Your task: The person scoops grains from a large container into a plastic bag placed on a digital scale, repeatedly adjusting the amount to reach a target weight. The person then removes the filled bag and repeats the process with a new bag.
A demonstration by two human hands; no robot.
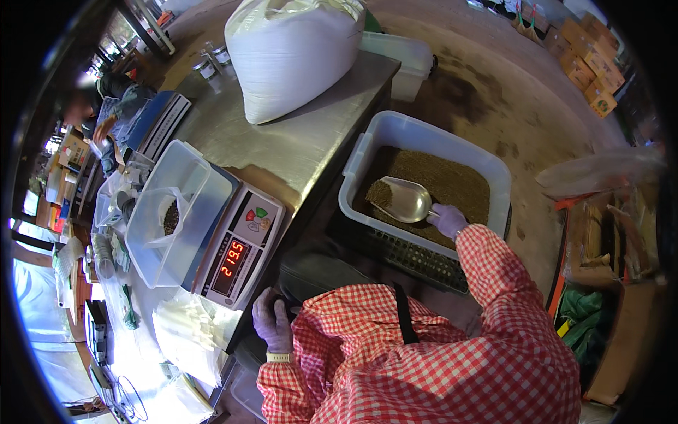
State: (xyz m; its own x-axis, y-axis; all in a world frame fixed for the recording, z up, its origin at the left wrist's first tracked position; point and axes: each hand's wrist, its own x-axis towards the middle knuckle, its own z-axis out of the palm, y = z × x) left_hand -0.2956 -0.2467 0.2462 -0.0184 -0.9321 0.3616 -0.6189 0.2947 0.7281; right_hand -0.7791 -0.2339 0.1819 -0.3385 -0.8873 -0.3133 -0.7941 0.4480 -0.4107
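Observation:
My right hand point(449, 219), in a pale purple glove, grips the handle of a metal scoop point(410, 200). Brown granular material lies in the scoop's front, over a translucent plastic tub point(347, 199) holding more of it. My left hand point(272, 321), also gloved, is beside the steel table's edge with its fingers loosely bent; I see nothing held in it. Nearby, a digital scale point(254, 241) shows lit red digits. On its platform sits a clear plastic bin point(193, 175), with an open plastic bag point(183, 214) of dark granules inside.
A large white sack point(302, 58) stands on the steel table point(233, 130). Flat clear bags point(188, 334) lie near my left hand. A black perforated crate point(418, 259) is under the tub. Another person's hand point(104, 130) is by a second scale point(161, 127). Cardboard boxes point(588, 58) are stacked beyond.

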